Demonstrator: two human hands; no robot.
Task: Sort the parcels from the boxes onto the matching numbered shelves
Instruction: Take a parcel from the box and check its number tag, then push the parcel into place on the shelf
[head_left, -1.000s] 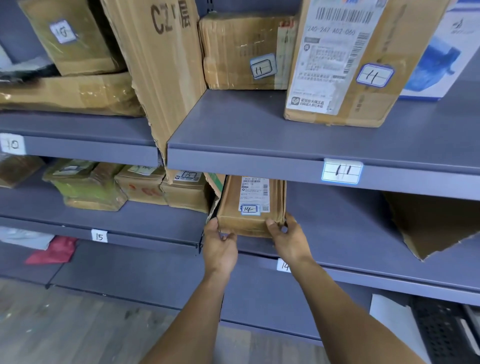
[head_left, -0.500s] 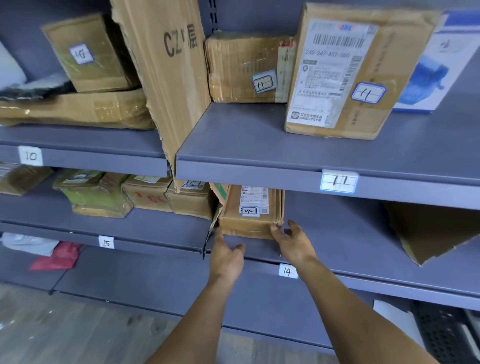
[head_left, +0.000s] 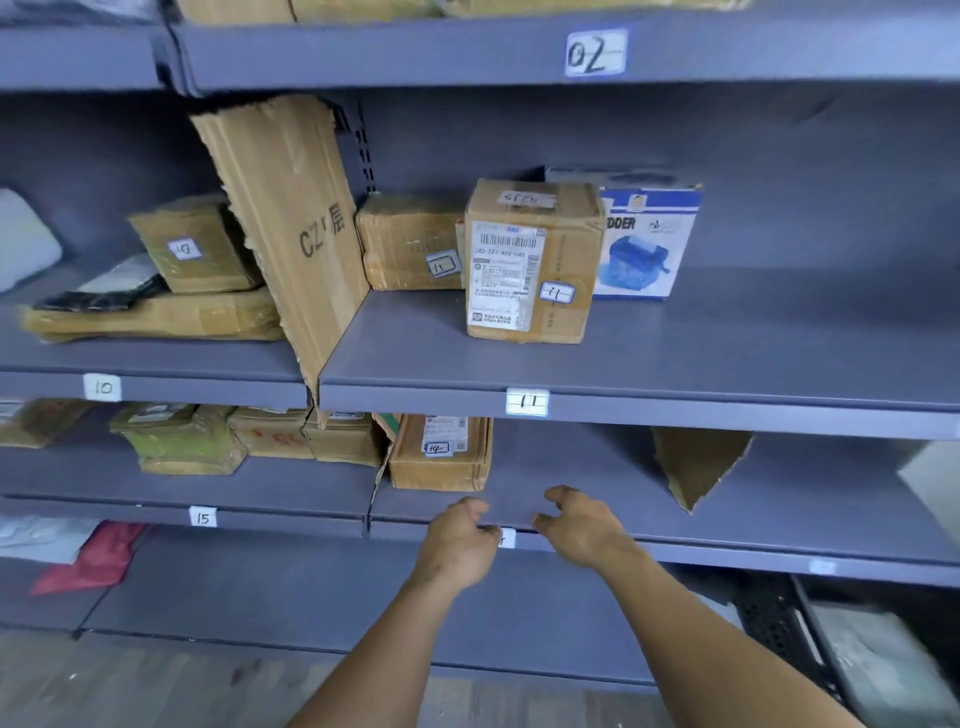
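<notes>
My left hand (head_left: 460, 545) and right hand (head_left: 582, 530) sit at lower centre of the frame, over the front lip of the shelf 14 (head_left: 571, 467). The fingers (head_left: 558, 496) of both are loosely curled, slightly apart, and hold nothing; neither hand touches a parcel. The left hand covers most of the shelf tag (head_left: 508, 538), so I cannot read the number there. Just beyond the hands, at centre, the parcel marked 14 (head_left: 441, 462) lies flat on this shelf, apart from my fingers, with its handwritten label (head_left: 437, 448) facing outward so the number can be checked from the aisle. It sits hard against the left end of the bay, beside a torn cardboard divider (head_left: 382, 439) that separates it from the parcels over the 15 tag (head_left: 202, 517); I judge this placement keeps the rest of the bay free for later parcels. A second cardboard scrap (head_left: 696, 462) stands at centre right, probably marking the bay's other limit. One level up, the tall cardboard divider (head_left: 291, 228) splits the 10 tag (head_left: 102, 387) section from the 11 tag (head_left: 527, 402) section, where a box marked 11 (head_left: 530, 265) stands label forward. At the top of the frame is the 02 tag (head_left: 595, 52). I judge this parcel sorted; the next one must come from the boxes, which are not clearly in view.
</notes>
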